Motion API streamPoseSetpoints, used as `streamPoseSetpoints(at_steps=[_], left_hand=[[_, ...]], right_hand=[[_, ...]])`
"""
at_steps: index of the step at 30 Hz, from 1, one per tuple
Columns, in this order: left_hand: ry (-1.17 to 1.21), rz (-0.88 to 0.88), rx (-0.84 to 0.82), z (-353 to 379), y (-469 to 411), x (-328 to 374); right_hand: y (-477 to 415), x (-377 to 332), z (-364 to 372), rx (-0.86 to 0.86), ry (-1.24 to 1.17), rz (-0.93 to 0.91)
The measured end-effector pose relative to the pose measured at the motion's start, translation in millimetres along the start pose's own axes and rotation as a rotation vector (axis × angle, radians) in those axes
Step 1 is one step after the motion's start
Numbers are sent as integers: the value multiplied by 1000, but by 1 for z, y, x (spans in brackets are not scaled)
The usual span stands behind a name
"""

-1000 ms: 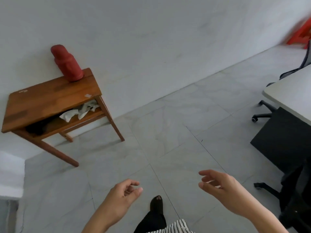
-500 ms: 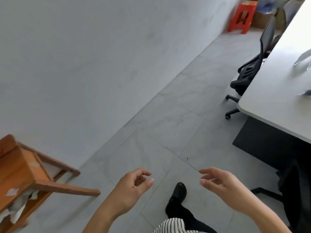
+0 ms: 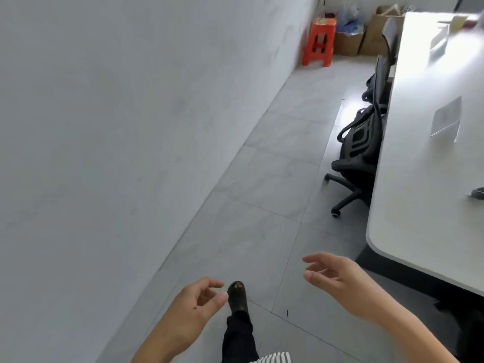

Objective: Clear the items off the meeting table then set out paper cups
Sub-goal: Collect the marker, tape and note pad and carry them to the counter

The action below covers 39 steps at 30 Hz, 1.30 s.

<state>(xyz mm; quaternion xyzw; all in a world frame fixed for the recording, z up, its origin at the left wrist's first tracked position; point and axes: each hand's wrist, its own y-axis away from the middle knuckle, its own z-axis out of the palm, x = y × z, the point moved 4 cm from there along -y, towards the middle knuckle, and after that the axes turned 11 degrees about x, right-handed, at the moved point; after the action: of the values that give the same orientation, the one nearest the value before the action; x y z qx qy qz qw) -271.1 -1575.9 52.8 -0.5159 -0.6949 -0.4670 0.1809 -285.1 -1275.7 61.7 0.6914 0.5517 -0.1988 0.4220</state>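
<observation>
Presently, clearing is judged incomplete and cup-setting not begun. Wall (image 3: 131, 127) fills the left of the view, bare. Left hand (image 3: 195, 301) hangs low over the floor (image 3: 262, 179), fingers loosely curled, thumb and forefinger apart, holding nothing. Shoe (image 3: 237, 294) is planted on the tiles just beside it. Right hand (image 3: 337, 281) is held a little higher, fingers relaxed and spread, likewise empty; it is near the table's rounded corner but not touching it. Stool (image 3: 318, 43), red, stands at the far wall with boxes (image 3: 348, 41) just beside it; their contents are too blurred to tell. Chair (image 3: 364, 142) is tucked against the table's long edge. Table (image 3: 408, 179) runs up the right side, brightly lit. On it lie a clear stand (image 3: 446, 120) midway along, a small dark item (image 3: 478, 192) cut off at the frame's right edge and not identifiable, and blurred clutter (image 3: 457, 20) at the far end.

Finding: at least three things are left to remove, so the first stage is open. No paper cups are visible anywhere, on the table or in either hand; where they are kept cannot be told.

Remaining work, as judged: reach the table, lift off the stand, dark item and clutter, then fetch cups and place them
</observation>
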Motion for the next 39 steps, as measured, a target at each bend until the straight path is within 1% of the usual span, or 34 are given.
streamPoseSetpoints(at_steps=[2, 4, 8, 11, 14, 17, 20, 22, 26, 30, 34, 39], left_hand=[[-52, 20, -67, -5, -49, 15], [-76, 49, -100, -15, -105, 40], [-67, 127, -82, -34, -203, 108], [-116, 193, -143, -28, -266, 164], [-158, 269, -254, 4, -310, 212], [-209, 308, -419, 50, -341, 247], [-342, 358, -554, 93, -372, 283], [-379, 405, -568, 116, -393, 316], [-380, 491, -524, 149, -430, 389], [-439, 531, -544, 184, -460, 437], [-517, 543, -691, 233, -475, 468], [-642, 630, -870, 307, -507, 517]], right_hand=[[-35, 4, -5, 46, -7, 49], [-71, 3, -11, 103, -15, 113], [-124, -25, -35, 126, -8, 174], [-155, -35, -69, 250, -89, 217], [-171, -19, -101, 407, -157, 297], [-186, 5, -120, 453, -193, 394], [-211, 38, -146, 474, -225, 471], [-234, 58, -169, 487, -240, 502], [-285, 79, -225, 534, -259, 513], [-323, 91, -282, 591, -235, 492], [-334, 110, -318, 686, -329, 552], [-328, 155, -331, 750, -384, 751]])
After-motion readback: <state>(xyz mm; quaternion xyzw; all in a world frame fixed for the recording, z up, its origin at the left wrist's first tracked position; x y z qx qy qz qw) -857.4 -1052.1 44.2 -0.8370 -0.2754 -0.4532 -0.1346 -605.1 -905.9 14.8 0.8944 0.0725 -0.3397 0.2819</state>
